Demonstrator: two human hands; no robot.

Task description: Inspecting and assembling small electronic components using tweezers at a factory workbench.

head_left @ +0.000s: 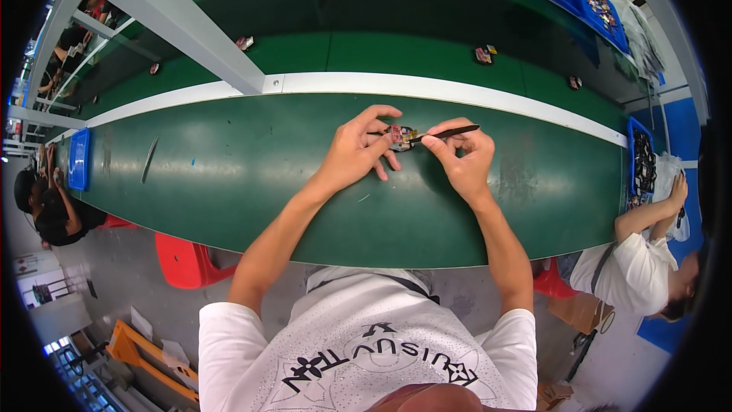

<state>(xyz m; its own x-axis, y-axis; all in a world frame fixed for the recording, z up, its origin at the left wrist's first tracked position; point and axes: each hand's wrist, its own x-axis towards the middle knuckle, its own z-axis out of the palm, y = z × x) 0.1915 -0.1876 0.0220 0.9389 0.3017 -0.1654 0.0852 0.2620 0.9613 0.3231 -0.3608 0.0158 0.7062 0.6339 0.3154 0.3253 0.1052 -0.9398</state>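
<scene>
just above the frame's centre, i have the left hand pinching a small red-and-yellow part and the right hand pinching a slim dark tool at it (contact unclear). i judge it close tool work, next needing steadiness.

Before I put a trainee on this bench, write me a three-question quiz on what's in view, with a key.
1. Multiple choice: Which hand grips the slim black tweezer-like tool?
A) left
B) right
C) neither

2. True or false: The small red-and-yellow component lies on the white rail, away from both hands.

3. Fill in the blank: The nearest plastic stool on the person's left is coloured ____.

Key:
1. B, the right hand.
2. False: the left hand holds the small red-and-yellow component in its fingers.
3. Red.
</scene>
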